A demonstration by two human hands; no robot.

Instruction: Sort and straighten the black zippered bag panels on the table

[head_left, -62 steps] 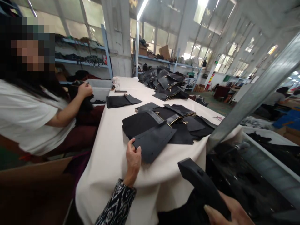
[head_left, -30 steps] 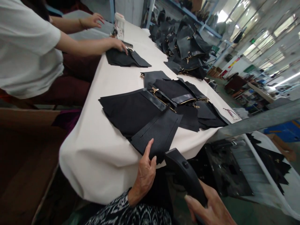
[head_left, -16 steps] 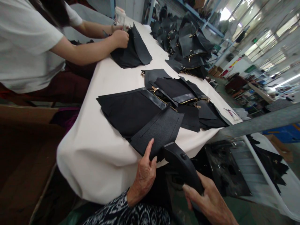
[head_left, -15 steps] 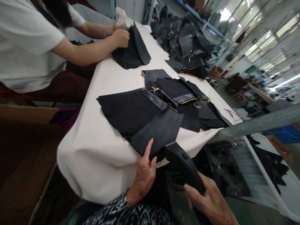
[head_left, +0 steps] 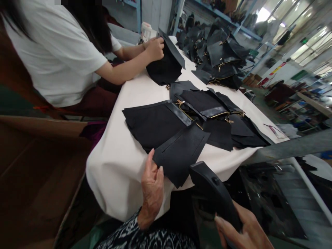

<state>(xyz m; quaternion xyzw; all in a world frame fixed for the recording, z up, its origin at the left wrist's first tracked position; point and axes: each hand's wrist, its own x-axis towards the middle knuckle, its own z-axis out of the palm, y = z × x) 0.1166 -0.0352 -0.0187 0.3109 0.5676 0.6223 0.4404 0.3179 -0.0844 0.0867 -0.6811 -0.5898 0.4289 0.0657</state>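
My left hand (head_left: pixel 152 185) is at the near left edge of a black leather piece (head_left: pixel 183 152), its fingertips against the edge and some fingers hidden under it. That piece slopes over the table's front edge and overlaps a black fabric panel (head_left: pixel 153 122) with a gold zipper. To the right, my right hand (head_left: pixel 243 226) is wrapped round the handle of a black handheld tool (head_left: pixel 215 186). The tool's flat end is just right of the leather piece, with a small gap between them.
More black zippered pieces (head_left: pixel 204 103) lie on the white-covered table (head_left: pixel 109 155), with a large pile (head_left: pixel 223 48) behind. A person in a white shirt (head_left: pixel 64 52) handles black pieces (head_left: pixel 166 62) at the left. A cardboard box (head_left: pixel 28 166) stands at lower left, a metal bar (head_left: pixel 298 145) at right.
My left hand has moved from the top of the leather piece to its left edge. The tool's end has come away from the piece. The view has shifted, so the table appears further right.
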